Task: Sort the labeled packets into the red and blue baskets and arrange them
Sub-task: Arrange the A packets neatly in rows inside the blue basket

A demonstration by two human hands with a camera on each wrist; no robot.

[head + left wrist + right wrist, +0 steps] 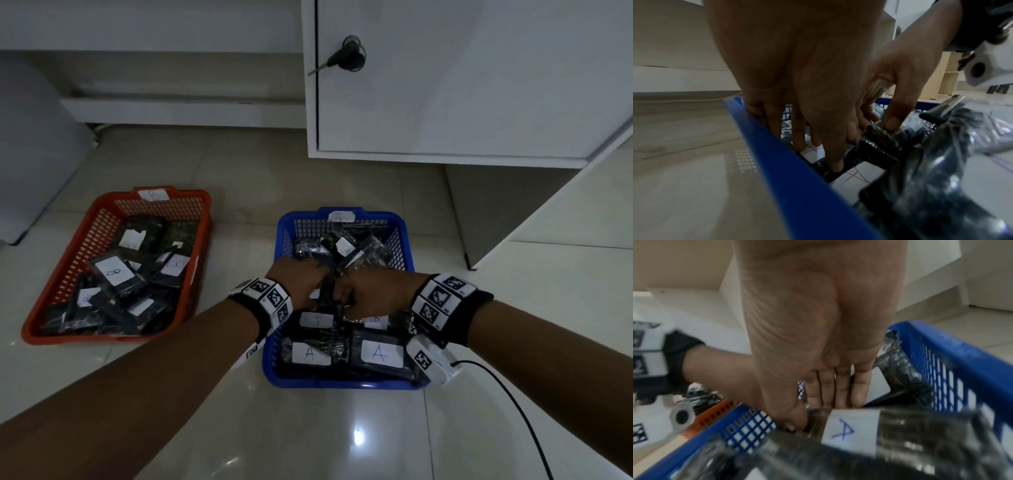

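Packet [879,142] (dark, plastic-wrapped) — inside the blue basket [270,356], pinched between both hands' fingers: left hand [298,284] on one end, right hand [373,291] on the other; red basket [44,308] well left of the fingers.

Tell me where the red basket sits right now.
In the head view the red basket stands on the floor at the left, beside the blue basket and apart from it. It holds packets labeled B.
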